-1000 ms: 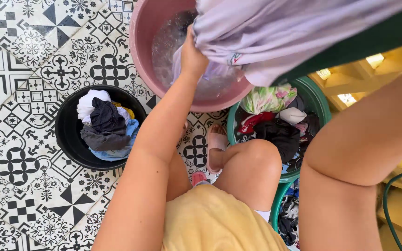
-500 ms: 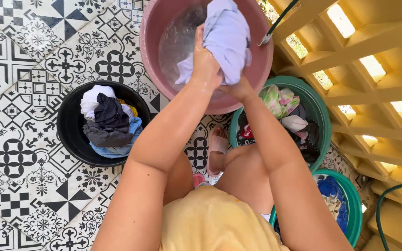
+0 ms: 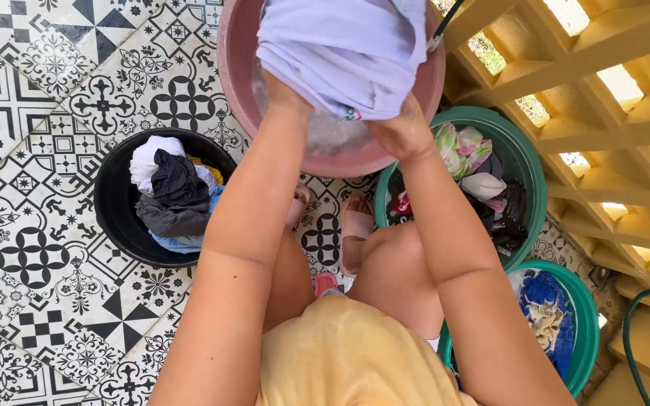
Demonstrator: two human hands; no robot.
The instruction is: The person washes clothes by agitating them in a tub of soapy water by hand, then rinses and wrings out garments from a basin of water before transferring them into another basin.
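Since half a sec ago we've lifted the pale lilac garment [image 3: 344,53] higher and spread it wider, so it now covers most of the pink basin [image 3: 235,83] at 12 o'clock, where before it hung as a narrower bunch over the water. Our left hand [image 3: 283,94] has its grip closed on the cloth's lower edge at approx 11 o'clock from our knees; fingers are tucked under the fabric, so we can't see how tightly. Our right hand [image 3: 404,131] is fisted on the same edge just to the right, knuckles up, w/ a small coloured tag showing between the two hands. Key relation: the garment lies straight ahead of and above both grips, its long axis running left-right across the basin, both hands about equally near it, right hand slightly closer to us. Soapy water shows beneath the cloth. Black tub [image 3: 114,218] of dark and white clothes sits at 9 o'clock on the patterned tile floor [image 3: 31,90]; green basket [image 3: 528,162] of mixed laundry at 3 o'clock, a second green tub [image 3: 584,331] w/ blue cloth at 4–5 o'clock. Pink sandals [image 3: 355,225] sit betw. our knees.
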